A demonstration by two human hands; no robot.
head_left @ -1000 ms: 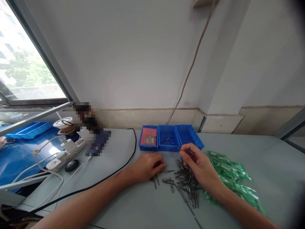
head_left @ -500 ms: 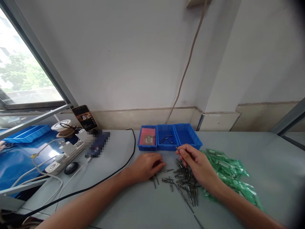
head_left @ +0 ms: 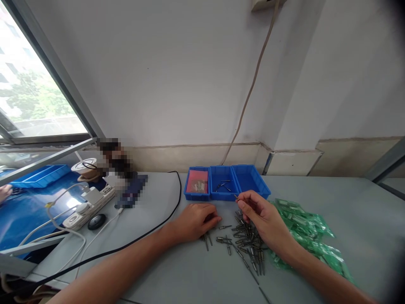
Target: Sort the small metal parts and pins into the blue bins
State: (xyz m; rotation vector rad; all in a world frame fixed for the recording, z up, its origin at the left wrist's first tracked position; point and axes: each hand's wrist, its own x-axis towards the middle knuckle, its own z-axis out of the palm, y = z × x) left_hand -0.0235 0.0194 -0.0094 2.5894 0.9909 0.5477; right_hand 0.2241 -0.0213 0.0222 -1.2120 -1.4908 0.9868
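Observation:
My right hand [head_left: 261, 217] is closed in a pinch, with the tip of a small metal blind rivet [head_left: 236, 196] showing at its fingertips. It hovers over the upper edge of a loose pile of blind rivets [head_left: 248, 240], in front of the blue bins. Resting on the table left of the pile, my left hand [head_left: 199, 219] has its fingers curled in; what lies inside them is hidden. A few rivets [head_left: 207, 241] stick out from beneath that hand. In the middle blue bin [head_left: 224, 196] lie several rivets.
The left blue bin [head_left: 196, 196] contains a pink sheet and a clear packet; the right blue bin [head_left: 251, 181] adjoins the middle one. Green plastic packets [head_left: 306, 228] lie on the right. A black cable [head_left: 142, 233] crosses the table, near a mouse [head_left: 96, 221] and power strip [head_left: 90, 207].
The view has shifted slightly, moving everything a little to the right. Both hands keep nearly the same pose, and the rivet remains pinched in my right hand.

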